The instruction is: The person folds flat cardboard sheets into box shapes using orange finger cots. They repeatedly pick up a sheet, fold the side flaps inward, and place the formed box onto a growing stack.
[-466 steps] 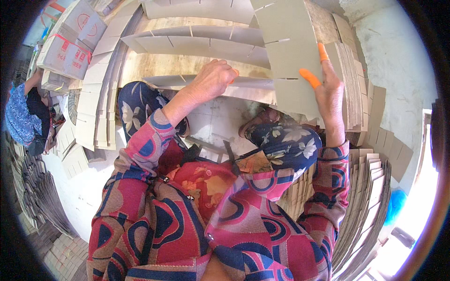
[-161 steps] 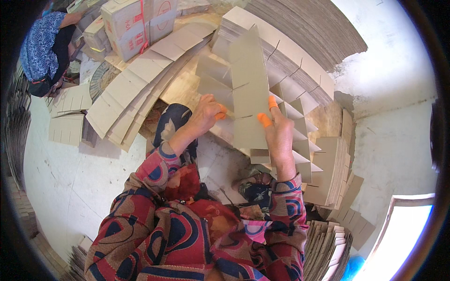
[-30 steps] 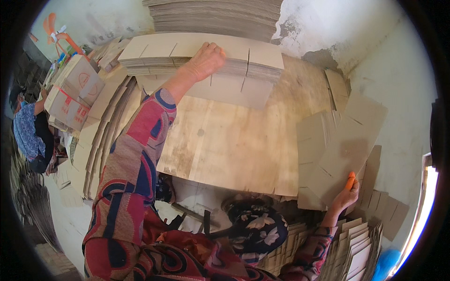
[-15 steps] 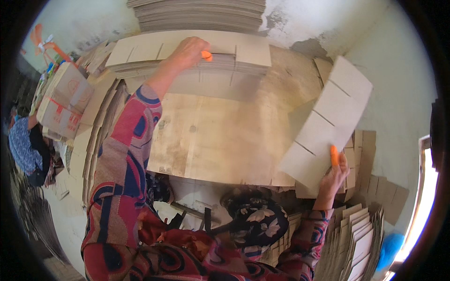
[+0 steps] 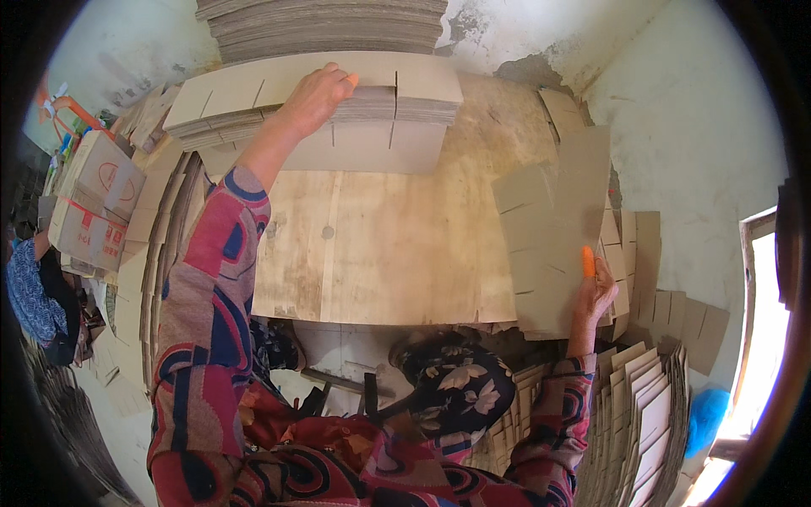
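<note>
- The slotted cardboard sheet point(image 5: 583, 182) was at the table's point(image 5: 380, 245) 3 o'clock.
- Your right hand point(image 5: 597, 286) pinched its edge, thumb uppermost, likely for control.
- At 11 o'clock, your left hand point(image 5: 317, 100) curled over the cardboard stack point(image 5: 372, 105), perhaps steadying it; pinching, I couldn't tell.

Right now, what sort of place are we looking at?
Probably a small cardboard workshop, though I can't be sure. Signs: a stack of slotted cardboard strips at the far side of a wooden table, more cardboard pieces bunched at lower right, and a strapped box at left.
</note>
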`<state>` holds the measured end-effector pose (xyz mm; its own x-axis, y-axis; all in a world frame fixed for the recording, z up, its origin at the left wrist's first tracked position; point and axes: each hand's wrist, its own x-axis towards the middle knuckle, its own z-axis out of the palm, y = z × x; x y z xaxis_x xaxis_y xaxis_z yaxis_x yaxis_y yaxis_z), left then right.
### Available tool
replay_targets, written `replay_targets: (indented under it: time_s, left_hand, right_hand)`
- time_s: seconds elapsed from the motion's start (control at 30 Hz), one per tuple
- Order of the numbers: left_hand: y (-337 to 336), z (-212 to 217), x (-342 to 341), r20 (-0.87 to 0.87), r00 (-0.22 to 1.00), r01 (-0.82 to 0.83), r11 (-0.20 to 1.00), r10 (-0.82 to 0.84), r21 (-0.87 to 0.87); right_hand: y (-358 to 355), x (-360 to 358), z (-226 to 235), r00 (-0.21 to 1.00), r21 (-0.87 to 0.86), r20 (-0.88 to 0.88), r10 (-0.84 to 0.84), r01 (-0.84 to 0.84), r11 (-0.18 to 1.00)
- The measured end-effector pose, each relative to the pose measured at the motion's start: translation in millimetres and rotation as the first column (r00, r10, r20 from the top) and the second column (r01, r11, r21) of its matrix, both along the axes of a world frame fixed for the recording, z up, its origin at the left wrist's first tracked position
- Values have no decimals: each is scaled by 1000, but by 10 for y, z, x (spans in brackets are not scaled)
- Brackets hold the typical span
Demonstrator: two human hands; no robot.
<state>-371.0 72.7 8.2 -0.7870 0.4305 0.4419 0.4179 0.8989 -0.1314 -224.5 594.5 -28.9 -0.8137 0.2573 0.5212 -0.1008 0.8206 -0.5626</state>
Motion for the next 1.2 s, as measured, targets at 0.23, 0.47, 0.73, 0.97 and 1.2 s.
replay_targets:
  time_s: [0.23,0.47,0.73,0.97,1.2]
  left_hand:
    - [160,169,304,-399,887,172,968,-233,-182]
    - [663,193,705,-158,977,60,897,-143,-438]
    - [772,111,1115,-97,981,101,874,-166,-475]
    - [910,127,1419,-100,948,241,888,-301,-393]
    - [994,24,1572,-181,905,295,876,-384,-383]
  right_hand:
    - [-376,49,417,999,-82,-3,-45,45,996]
    - [-1561,101,682,921,-706,14,389,-266,656]
    - [-2080,105,668,902,-699,-77,425,-353,622]
    - [-2176,45,508,907,-690,-1,422,-306,656]
    - [-2076,-50,442,879,-583,47,475,-362,727]
